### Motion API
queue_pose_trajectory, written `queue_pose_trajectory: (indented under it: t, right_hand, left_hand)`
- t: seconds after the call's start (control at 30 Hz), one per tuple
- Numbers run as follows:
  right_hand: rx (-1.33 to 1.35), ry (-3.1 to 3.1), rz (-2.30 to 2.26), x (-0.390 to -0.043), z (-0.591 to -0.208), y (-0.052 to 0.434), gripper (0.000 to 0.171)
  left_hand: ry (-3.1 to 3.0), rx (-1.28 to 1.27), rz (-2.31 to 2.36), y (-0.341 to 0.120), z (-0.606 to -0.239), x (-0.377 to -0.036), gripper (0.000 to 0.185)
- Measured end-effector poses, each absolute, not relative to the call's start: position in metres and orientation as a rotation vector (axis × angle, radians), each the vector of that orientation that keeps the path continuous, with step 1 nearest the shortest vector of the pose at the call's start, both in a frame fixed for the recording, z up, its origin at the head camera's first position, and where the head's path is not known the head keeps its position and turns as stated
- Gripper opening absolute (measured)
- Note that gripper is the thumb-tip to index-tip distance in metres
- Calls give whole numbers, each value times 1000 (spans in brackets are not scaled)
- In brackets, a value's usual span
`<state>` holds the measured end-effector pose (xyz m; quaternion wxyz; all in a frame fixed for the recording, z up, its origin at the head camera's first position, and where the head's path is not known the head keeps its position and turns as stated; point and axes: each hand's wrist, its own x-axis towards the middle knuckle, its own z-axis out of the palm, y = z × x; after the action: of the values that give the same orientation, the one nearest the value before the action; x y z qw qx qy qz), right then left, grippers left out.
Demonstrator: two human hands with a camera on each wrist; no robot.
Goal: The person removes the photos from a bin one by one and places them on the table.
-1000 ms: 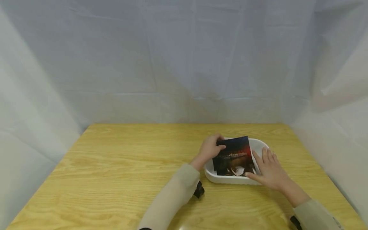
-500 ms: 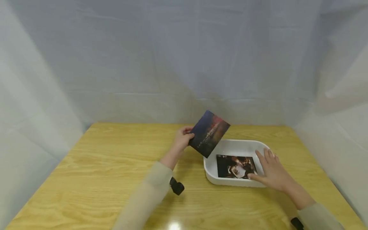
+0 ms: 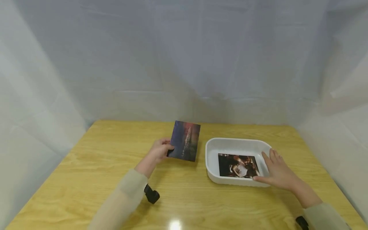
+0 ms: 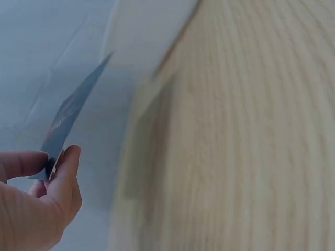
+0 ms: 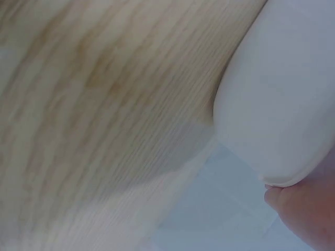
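Left hand (image 3: 158, 150): pinching one corner of the held card, thumb on the printed face, fingers behind; a corner grip probably to leave most of the picture uncovered.
Held card (image 3: 185, 141): raised and tilted above the table (image 3: 86, 179), left of the tray, apart from it; printed face toward the head camera.
Right hand (image 3: 281, 174): fingers spread over the tray's right end, thumb at the near rim; likely steadying it.
Tray (image 3: 212, 174): white, rounded, on the table; walls presumably keep cards together.
Tray card (image 3: 238, 166): flat inside, picture up, toward the near wall; cannot tell whether others lie beneath.
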<state>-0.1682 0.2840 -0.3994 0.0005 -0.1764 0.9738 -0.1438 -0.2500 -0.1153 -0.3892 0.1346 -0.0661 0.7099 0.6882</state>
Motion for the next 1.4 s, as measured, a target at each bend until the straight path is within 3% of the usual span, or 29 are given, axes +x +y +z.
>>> queue_pose_trajectory:
  t: [0.4,0.63,1.4]
  right_hand:
    - [-572,3079,-440,-172,-404,288,100]
    - [-580,3081,-430,-170,-410,284,101]
    - [-582,3132,-419,-166,-415,282,99]
  left_hand:
    - [2443,2,1507,-109,-414,-256,13]
    - [2819,165,924,-108,-417,-252,35]
    - [2839,265,540,-106,-410,-257,30]
